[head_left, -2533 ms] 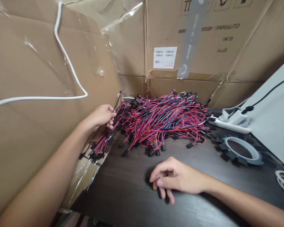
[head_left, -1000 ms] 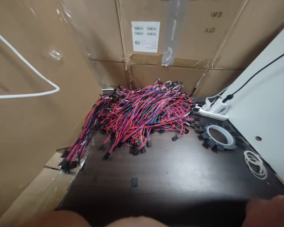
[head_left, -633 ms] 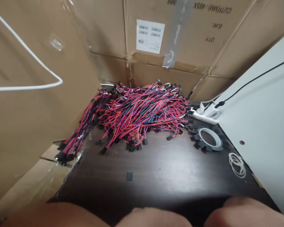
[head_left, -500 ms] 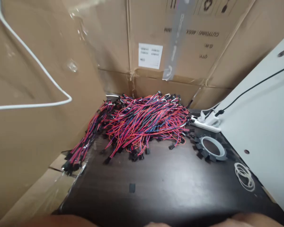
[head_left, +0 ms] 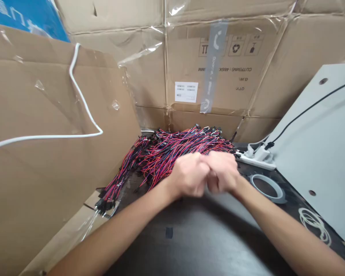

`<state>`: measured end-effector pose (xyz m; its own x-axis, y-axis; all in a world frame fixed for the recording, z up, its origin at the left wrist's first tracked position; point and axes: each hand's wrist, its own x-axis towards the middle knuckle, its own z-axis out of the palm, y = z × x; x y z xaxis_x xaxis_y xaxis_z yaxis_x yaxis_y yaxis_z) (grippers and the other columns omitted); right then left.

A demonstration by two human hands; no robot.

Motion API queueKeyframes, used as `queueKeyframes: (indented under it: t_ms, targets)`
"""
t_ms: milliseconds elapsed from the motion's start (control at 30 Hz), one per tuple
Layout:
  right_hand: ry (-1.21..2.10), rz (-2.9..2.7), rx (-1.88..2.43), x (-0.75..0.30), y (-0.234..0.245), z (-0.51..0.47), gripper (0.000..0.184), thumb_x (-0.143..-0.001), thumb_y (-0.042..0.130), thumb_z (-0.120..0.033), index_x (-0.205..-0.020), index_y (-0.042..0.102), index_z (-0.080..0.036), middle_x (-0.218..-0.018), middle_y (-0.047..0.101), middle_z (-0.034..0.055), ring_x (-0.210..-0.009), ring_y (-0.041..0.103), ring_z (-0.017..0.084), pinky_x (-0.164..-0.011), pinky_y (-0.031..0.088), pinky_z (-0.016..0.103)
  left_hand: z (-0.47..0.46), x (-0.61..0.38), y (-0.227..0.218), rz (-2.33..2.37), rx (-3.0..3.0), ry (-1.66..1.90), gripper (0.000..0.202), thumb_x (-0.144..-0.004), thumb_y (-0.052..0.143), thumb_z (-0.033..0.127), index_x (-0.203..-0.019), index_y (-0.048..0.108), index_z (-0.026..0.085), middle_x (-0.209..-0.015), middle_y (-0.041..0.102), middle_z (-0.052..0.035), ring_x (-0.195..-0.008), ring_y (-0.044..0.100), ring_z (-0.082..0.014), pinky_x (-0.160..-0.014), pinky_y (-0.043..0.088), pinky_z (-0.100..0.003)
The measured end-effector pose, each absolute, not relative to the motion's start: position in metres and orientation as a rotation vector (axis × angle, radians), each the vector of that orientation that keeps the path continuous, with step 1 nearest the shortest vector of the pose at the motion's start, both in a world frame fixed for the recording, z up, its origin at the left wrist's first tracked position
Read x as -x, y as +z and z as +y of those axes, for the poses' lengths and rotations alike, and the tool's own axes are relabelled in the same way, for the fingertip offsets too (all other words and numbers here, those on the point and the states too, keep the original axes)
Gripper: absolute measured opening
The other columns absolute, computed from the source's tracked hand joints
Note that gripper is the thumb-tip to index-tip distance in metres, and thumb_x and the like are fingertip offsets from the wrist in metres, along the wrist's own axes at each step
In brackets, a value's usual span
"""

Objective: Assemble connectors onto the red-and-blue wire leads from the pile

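Note:
Both my hands are raised over the dark table [head_left: 189, 245], in front of a large heap of red, black and blue wires with black connectors [head_left: 161, 153]. My left hand [head_left: 189, 174] is curled into a fist, and its knuckles meet those of my right hand [head_left: 222, 170], also closed. Motion blurs them a little. Whatever the fingers might hold is hidden. To the left of the heap lies a separate bundle of similar wires [head_left: 123, 174] along the table's edge. A small dark square piece [head_left: 169, 232] rests on the tabletop, below my hands in view.
A grey ring [head_left: 281, 196] lies to the right, near a loose coil of white cord [head_left: 323, 235]. Behind it is a white power strip [head_left: 258, 163] with plugs. Cardboard [head_left: 60, 96] walls the left and back; a white panel [head_left: 327, 134] bounds the right.
My hands have come up from the bottom edge and forward, and now meet as fists before the wire heap. The view has tilted upward, showing more of the boxes.

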<state>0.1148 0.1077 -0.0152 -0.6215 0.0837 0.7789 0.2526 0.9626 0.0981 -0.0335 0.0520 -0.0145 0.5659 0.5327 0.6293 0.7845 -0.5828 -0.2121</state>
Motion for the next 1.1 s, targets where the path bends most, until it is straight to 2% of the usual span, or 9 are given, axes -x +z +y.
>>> queueKeyframes:
  t_ms: [100,200,367,500,633,733,833,933,1100]
  targets:
    - [-0.412,-2.606,0.522,-0.121,-0.012,0.139,0.032,-0.085,0.038,-0.023,-0.087,0.067,-0.012,-0.068,0.064,0.0104,-0.059,0.057,0.019,-0.052,0.035,0.029,0.08,0.05,-0.02,-1.033,2.243,-0.625,0.023,-0.087,0.038,0.013,-0.078,0.06,0.014,-0.069,0.056,-0.0079,-0.069,0.051,-0.0201,-0.06,0.037,-0.033]
    - [-0.401,-2.771,0.598,-0.127,-0.011,0.149,0.021,-0.081,0.049,-0.025,-0.074,0.066,-0.014,-0.067,0.066,0.0091,-0.056,0.057,0.018,-0.049,0.028,0.027,0.088,0.062,-0.029,-0.976,2.275,-0.521,0.018,-0.083,0.044,0.01,-0.072,0.058,0.015,-0.072,0.057,-0.0067,-0.07,0.05,-0.0192,-0.059,0.035,-0.032]
    - [-0.291,-2.952,0.618,-0.122,-0.012,0.146,0.019,-0.082,0.054,-0.029,-0.078,0.068,-0.017,-0.081,0.07,0.0077,-0.066,0.062,0.019,-0.051,0.027,0.026,0.088,0.067,-0.036,-0.982,2.311,-0.435,0.017,-0.085,0.048,0.018,-0.072,0.059,0.015,-0.079,0.058,-0.0071,-0.076,0.05,-0.02,-0.063,0.035,-0.033]
    - [-0.152,-3.037,0.63,-0.117,-0.011,0.148,0.019,-0.083,0.051,-0.018,-0.079,0.069,-0.018,-0.085,0.071,0.0067,-0.076,0.063,0.019,-0.056,0.03,0.025,0.089,0.067,-0.036,-1.032,2.335,-0.429,0.015,-0.086,0.048,0.016,-0.081,0.062,0.015,-0.087,0.059,-0.0077,-0.08,0.049,-0.0202,-0.068,0.036,-0.032]
    - [0.021,-3.117,0.604,-0.119,-0.011,0.147,0.017,-0.086,0.053,-0.027,-0.085,0.069,-0.02,-0.085,0.071,0.0033,-0.075,0.062,0.016,-0.06,0.034,0.023,0.083,0.065,-0.039,-1.132,2.343,-0.451,0.018,-0.088,0.046,0.015,-0.085,0.064,0.014,-0.086,0.06,-0.0079,-0.083,0.05,-0.0213,-0.07,0.038,-0.033]
    - [0.114,-3.169,0.556,-0.118,-0.009,0.143,0.013,-0.084,0.057,-0.025,-0.086,0.068,-0.02,-0.08,0.069,0.001,-0.069,0.059,0.014,-0.059,0.034,0.022,0.069,0.067,-0.044,-1.169,2.391,-0.458,0.02,-0.089,0.044,0.015,-0.086,0.064,0.014,-0.085,0.06,-0.008,-0.091,0.05,-0.0228,-0.076,0.041,-0.034]
    - [0.186,-3.203,0.492,-0.117,-0.001,0.137,0.014,-0.084,0.053,-0.019,-0.08,0.066,-0.018,-0.073,0.065,0.0014,-0.064,0.054,0.014,-0.059,0.034,0.023,0.052,0.074,-0.05,-1.145,2.458,-0.518,0.024,-0.091,0.042,0.018,-0.086,0.065,0.013,-0.088,0.06,-0.0092,-0.093,0.052,-0.0224,-0.081,0.043,-0.035]
    - [0.246,-3.173,0.414,-0.121,0.013,0.132,0.017,-0.084,0.05,-0.016,-0.074,0.063,-0.016,-0.07,0.062,0.0025,-0.064,0.052,0.014,-0.062,0.035,0.024,0.043,0.083,-0.053,-1.167,2.489,-0.65,0.024,-0.092,0.042,0.02,-0.096,0.064,0.01,-0.093,0.062,-0.0108,-0.092,0.055,-0.0212,-0.084,0.046,-0.036]
    - [0.367,-3.062,0.503,-0.14,0.046,0.124,0.025,-0.09,0.042,-0.025,-0.071,0.055,-0.017,-0.064,0.053,-0.0003,-0.058,0.046,0.012,-0.059,0.034,0.025,0.039,0.09,-0.049,-1.2,2.382,-0.991,0.021,-0.093,0.046,0.022,-0.095,0.063,0.011,-0.085,0.069,-0.0069,-0.079,0.063,-0.0155,-0.073,0.05,-0.028]
